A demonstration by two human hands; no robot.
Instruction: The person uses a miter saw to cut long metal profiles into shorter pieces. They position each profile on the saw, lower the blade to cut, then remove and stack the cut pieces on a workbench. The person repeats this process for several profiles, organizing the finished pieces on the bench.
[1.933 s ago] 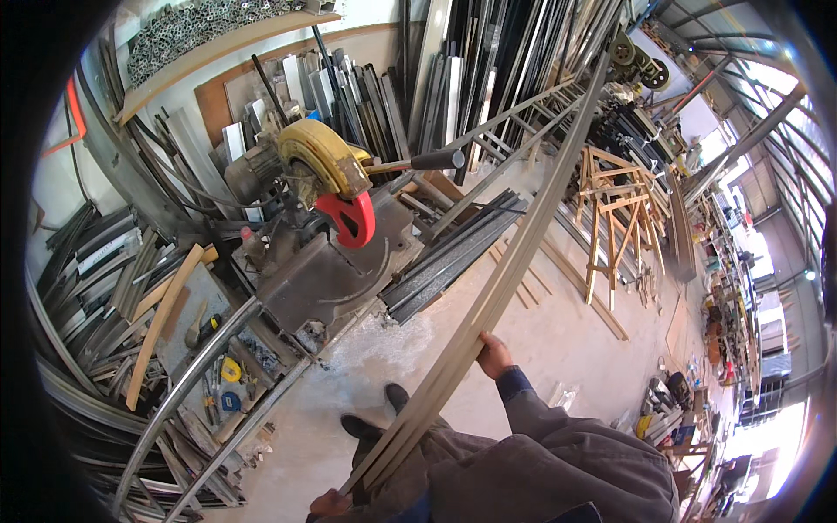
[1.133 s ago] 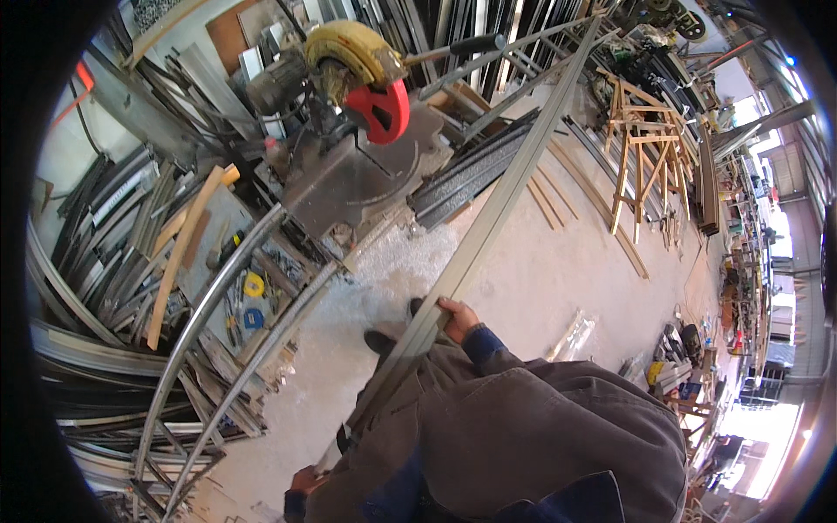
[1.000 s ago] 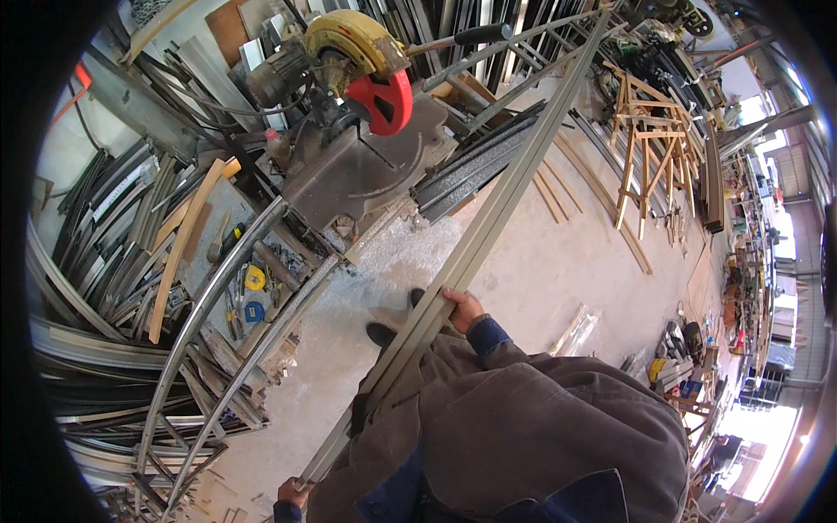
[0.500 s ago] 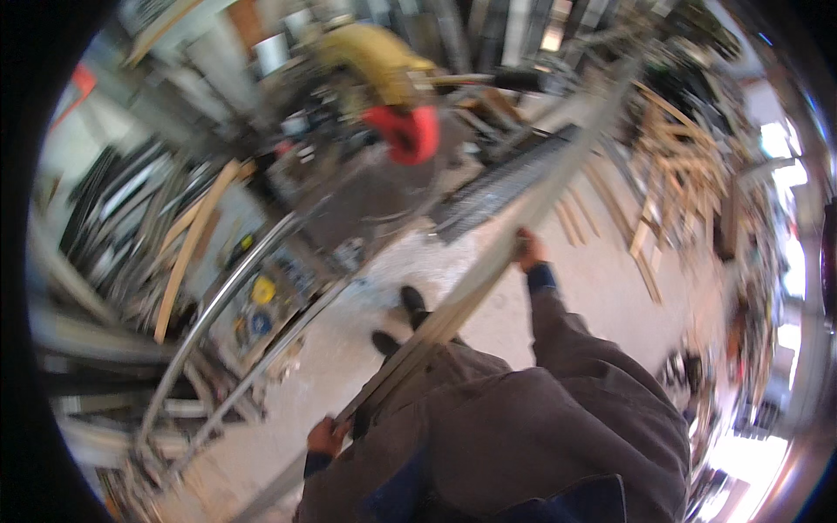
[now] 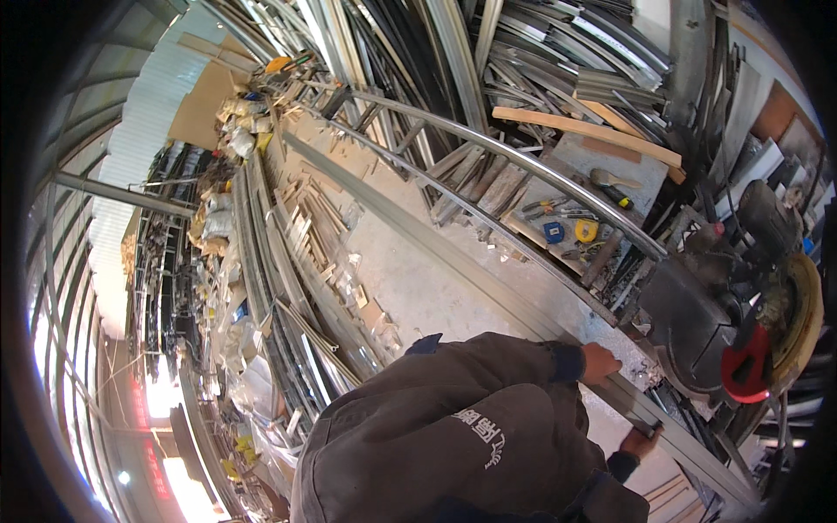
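Note:
A long grey profile bar (image 5: 453, 260) runs slantwise from the upper left to the lower right in front of my body. My left hand (image 5: 600, 363) is closed around it near the saw bench, fingers partly hidden. A little farther along, toward the lower right, my right hand (image 5: 642, 442) grips the bar's edge with the thumb on top. Just beyond the hands stands a cut-off saw with a red handle (image 5: 746, 366) and a yellow guard (image 5: 800, 318). The bar passes beside the saw, and its lower right end reaches the dark rim of the view.
A bench with a shiny tube rail (image 5: 506, 146) carries a yellow tape measure (image 5: 586, 230), a blue tape measure (image 5: 554, 232), a brush (image 5: 615, 179) and pliers (image 5: 545, 207). Profiles lean behind it. Wood offcuts (image 5: 305, 222) and stacked lengths (image 5: 261, 253) line the left side.
My view has swung left, so the saw now appears at the right. My hands have come closer together on the bar, which has turned to slope down toward the right.

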